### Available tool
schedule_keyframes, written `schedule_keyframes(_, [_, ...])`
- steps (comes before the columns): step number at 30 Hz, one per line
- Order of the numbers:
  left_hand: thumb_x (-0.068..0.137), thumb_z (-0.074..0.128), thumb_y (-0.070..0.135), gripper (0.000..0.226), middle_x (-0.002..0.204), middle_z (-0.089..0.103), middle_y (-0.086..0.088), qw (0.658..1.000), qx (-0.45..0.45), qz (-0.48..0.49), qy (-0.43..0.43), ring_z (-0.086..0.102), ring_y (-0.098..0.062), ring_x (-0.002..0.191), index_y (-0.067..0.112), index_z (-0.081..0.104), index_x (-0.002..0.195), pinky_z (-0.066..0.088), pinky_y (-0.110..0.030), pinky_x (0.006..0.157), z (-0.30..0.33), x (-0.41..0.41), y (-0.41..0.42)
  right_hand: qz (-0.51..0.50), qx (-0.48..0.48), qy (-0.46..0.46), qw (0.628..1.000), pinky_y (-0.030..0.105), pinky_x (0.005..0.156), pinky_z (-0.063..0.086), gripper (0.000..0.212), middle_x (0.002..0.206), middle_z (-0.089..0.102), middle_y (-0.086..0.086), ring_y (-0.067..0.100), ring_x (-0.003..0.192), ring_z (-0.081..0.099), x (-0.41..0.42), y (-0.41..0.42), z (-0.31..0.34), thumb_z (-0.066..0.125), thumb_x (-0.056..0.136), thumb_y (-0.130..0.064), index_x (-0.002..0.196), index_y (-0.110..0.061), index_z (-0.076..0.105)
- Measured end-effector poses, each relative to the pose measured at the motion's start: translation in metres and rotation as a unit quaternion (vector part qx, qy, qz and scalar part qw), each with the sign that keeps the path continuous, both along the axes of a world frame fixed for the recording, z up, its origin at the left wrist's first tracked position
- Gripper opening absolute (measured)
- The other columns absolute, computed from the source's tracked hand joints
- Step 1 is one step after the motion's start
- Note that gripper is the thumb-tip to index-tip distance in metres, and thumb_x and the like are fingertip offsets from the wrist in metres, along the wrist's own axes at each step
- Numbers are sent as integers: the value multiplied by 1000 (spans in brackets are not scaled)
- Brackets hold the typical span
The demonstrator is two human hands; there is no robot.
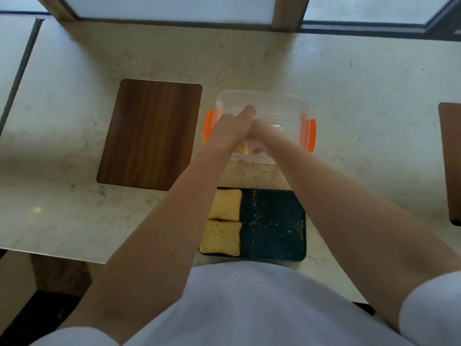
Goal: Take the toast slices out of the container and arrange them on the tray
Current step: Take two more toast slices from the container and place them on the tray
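Note:
A clear plastic container (pixel 282 106) with orange side clips stands on the counter beyond the tray. Both my hands reach down into it, close together: my left hand (pixel 230 127) and my right hand (pixel 260 132). A corner of a toast slice (pixel 241 148) shows through the near wall, under my left hand. Fingertips of my right hand show pink through the same wall; the grip of either hand is hidden. The dark tray (pixel 274 226) lies near me, strewn with crumbs. Two toast slices lie on its left side, one behind (pixel 225 204) the other (pixel 220 237), touching.
A dark wooden board (pixel 152 133) lies left of the container on the pale marble counter (pixel 349 96). Another brown board edge (pixel 451 158) shows at the far right. The counter's left front edge drops off near my left elbow. Windows line the back.

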State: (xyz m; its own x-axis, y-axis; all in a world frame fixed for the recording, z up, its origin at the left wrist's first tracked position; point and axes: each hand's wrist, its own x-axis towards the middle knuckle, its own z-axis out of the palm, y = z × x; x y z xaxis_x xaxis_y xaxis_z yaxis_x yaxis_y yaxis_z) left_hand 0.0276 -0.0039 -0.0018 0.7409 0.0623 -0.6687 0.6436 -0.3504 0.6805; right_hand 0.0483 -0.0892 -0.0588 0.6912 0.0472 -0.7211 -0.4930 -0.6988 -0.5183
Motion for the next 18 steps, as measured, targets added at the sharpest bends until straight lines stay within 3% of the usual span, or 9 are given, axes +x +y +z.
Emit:
schedule_keyframes(2, [85,49,57,68,116,59,0,1000,-1,16,0,52,-20,103,11,51,135,41,-38,84,-2,2,0,-43,32,7,999,30,56,50,51,103,69,5,20,86,66,0,0,-7,54,82,-47,117,-11,61])
schedule_keyframes(4, [84,50,53,45,97,59,7,1000,-4,22,-13,55,-14,91,15,61,106,47,-39,80,-4,4,0,-96,54,18,994,25,49,50,39,85,74,1,17,77,71,1,-2,-13,53,81,-46,100,-14,67])
schedule_keyframes(6, [83,51,48,29,95,62,4,1000,-3,10,-16,58,-14,90,21,59,89,51,-40,83,-6,6,-1,-125,60,32,990,21,44,49,33,66,76,-4,12,59,73,3,-6,-15,50,84,-45,89,-18,68])
schedule_keyframes(8, [84,51,47,29,98,62,2,1000,8,-8,-5,60,-18,93,21,60,92,51,-43,88,-6,7,-2,-139,59,39,988,22,45,49,32,54,72,-7,7,45,69,3,-10,-14,48,86,-43,85,-18,68])
schedule_keyframes(11, [84,53,45,35,101,68,-2,1000,6,-13,8,64,-25,99,17,64,102,52,-44,92,-8,8,-5,-170,80,31,982,23,43,54,32,54,73,-3,13,51,73,4,-14,-5,47,93,-33,82,-14,69])
schedule_keyframes(13, [82,55,43,31,101,72,-7,1000,-4,-14,-13,68,-27,97,17,67,95,54,-47,92,0,7,-10,-175,88,24,980,30,59,62,29,56,74,0,21,68,77,3,-16,12,47,96,-25,79,-11,67])
schedule_keyframes(15, [82,57,41,30,100,73,-10,999,-15,-9,-51,70,-28,96,15,69,92,56,-50,92,16,5,-14,-166,93,-8,982,38,77,62,25,73,79,5,23,83,76,0,-19,37,49,97,-22,84,-10,67])
schedule_keyframes(18, [88,57,37,28,104,72,-5,989,-53,-15,-139,69,-23,100,16,70,99,55,-50,94,52,-5,-13,-190,180,-131,956,33,66,61,23,89,75,4,16,79,74,-21,-30,85,52,96,-19,108,-8,67])
